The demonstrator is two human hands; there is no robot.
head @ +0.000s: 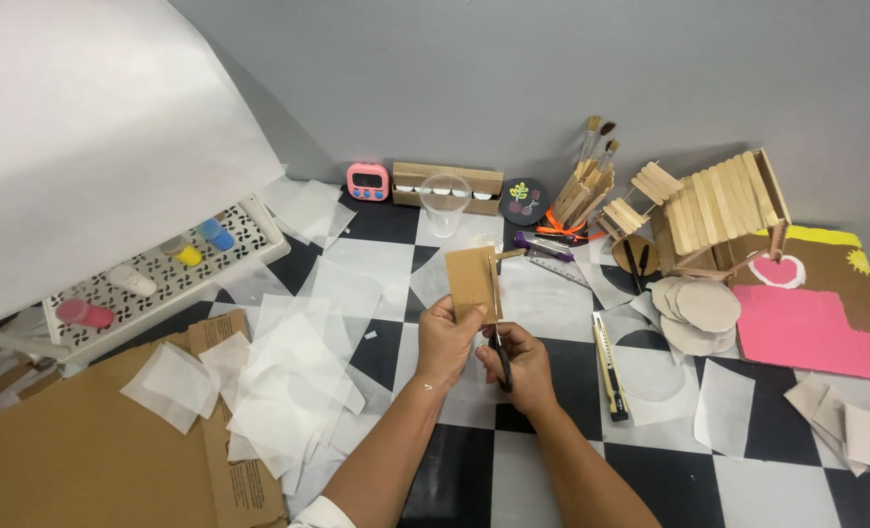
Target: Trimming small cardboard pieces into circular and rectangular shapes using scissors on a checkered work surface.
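Observation:
My left hand (447, 339) pinches the lower edge of a small brown cardboard piece (468, 280) and holds it upright above the checkered table. My right hand (520, 367) grips black-handled scissors (500, 344), whose blades run up along the right side of the cardboard. The blade tips are partly hidden against the cardboard edge. Both hands are close together at the table's middle.
Several translucent paper sheets (293, 362) lie left, beside flat cardboard (83, 450). A white tray with paint bottles (161, 269) sits far left. A utility knife (609, 367), cardboard discs (701, 311), a craft-stick house (718, 210), a clear cup (445, 205), a brush holder (582, 191) and a pink timer (368, 182) stand behind and right.

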